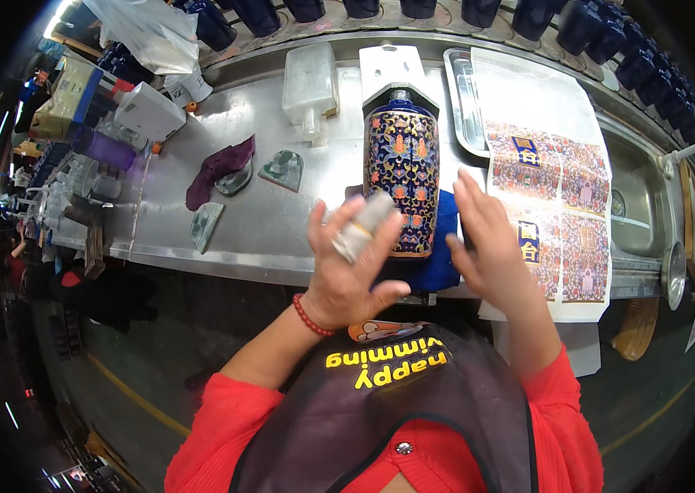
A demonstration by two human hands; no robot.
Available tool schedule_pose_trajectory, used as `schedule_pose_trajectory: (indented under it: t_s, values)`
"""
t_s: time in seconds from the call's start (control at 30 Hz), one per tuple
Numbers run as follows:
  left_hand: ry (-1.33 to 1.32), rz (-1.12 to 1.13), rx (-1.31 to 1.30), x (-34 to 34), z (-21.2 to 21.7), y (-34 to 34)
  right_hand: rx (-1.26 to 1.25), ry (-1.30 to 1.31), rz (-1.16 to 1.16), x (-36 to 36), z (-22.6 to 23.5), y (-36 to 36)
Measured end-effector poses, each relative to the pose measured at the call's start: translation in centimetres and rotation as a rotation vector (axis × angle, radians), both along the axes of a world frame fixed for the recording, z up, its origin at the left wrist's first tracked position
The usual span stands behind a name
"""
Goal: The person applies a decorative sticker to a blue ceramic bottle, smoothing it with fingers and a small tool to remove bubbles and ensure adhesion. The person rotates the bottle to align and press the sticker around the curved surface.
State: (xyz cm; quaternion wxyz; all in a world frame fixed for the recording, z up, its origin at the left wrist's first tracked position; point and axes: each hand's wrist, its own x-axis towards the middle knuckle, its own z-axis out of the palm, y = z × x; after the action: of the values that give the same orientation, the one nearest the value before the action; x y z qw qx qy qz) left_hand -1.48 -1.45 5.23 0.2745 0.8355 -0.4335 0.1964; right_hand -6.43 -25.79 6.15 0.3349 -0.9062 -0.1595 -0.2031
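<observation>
A dark blue bottle (402, 168) with gold and red patterned decoration lies on a blue cloth (444, 246) on the metal bench (282, 222), its neck pointing away from me. My left hand (347, 271) is raised just left of the bottle's base, fingers spread, with taped fingertips; nothing is gripped in it. My right hand (483, 238) hovers flat to the right of the bottle, over the cloth and the edge of a printed decal sheet (557, 197). Neither hand clearly touches the bottle.
A purple rag (218, 168) and grey-green sponge pieces (283, 168) lie on the bench at left. A clear plastic bottle (310, 82) and white holder (393, 66) sit behind. A metal tray (461, 99), sink (639, 205) and a row of dark blue bottles (577, 25) lie at right and behind.
</observation>
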Motion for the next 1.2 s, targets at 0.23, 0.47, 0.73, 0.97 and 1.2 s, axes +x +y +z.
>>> schedule_pose_trajectory:
  t_s: [0.23,0.47,0.73,0.97,1.2]
  values:
    - [0.043,0.068,0.05,3.5,0.8,-1.2,-0.06,0.009,0.027,2.9,0.0,0.5]
    - [-0.029,0.043,0.112,4.1,1.4,-1.1,-0.078,0.0,-0.003,3.0,0.4,0.8]
    - [-0.019,0.041,0.118,5.0,2.2,-1.8,-0.051,0.018,-0.008,3.6,0.6,0.8]
    - [-0.016,0.039,0.093,6.2,2.2,-2.2,-0.009,0.021,-0.018,4.3,0.3,0.7]
    - [-0.033,0.014,0.099,6.4,2.3,-2.2,-0.016,0.009,-0.022,4.6,0.2,0.6]
